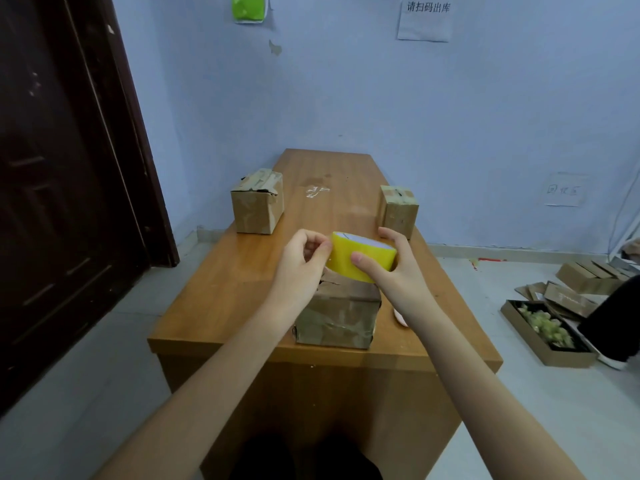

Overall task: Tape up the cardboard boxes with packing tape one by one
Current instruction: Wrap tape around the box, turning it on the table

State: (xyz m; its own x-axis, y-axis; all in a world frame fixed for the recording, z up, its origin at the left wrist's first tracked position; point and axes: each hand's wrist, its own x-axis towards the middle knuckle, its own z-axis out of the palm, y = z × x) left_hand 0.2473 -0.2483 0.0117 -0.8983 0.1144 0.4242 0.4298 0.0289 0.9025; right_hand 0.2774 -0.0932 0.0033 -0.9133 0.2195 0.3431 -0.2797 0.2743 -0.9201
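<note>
Stretching away from the camera is one long wooden bench (242, 258), and on it I count three cardboard boxes. Biggest of the three as seen here is the near box (337, 315), right at the front edge, its sides wrinkled with old clear tape and its top flap torn. Then the far-left box (258, 206) sits at the left edge, well apart, with messy tape across its lid. Smaller again, the far-right box (398, 209) stands at the right edge, also taped on top. Off to the right on the floor lies a loose pile of flattened cardboard (568, 292) plus one open tray (547, 355) with pale bits inside.

Now the two hands, both up over the near box. One roll of yellow packing tape (360, 259) hangs between them, just above the box's top and not resting on it. Right hand (398, 271) is wrapped half-closed around the roll, thumb across the yellow face and fingers curled over the far side. Left hand (301, 265) is bunched up at the roll's left rim, fingertips (320, 249) pinched together against the edge of the tape. Whether a loose end is actually caught in that pinch, I cannot tell.
</note>
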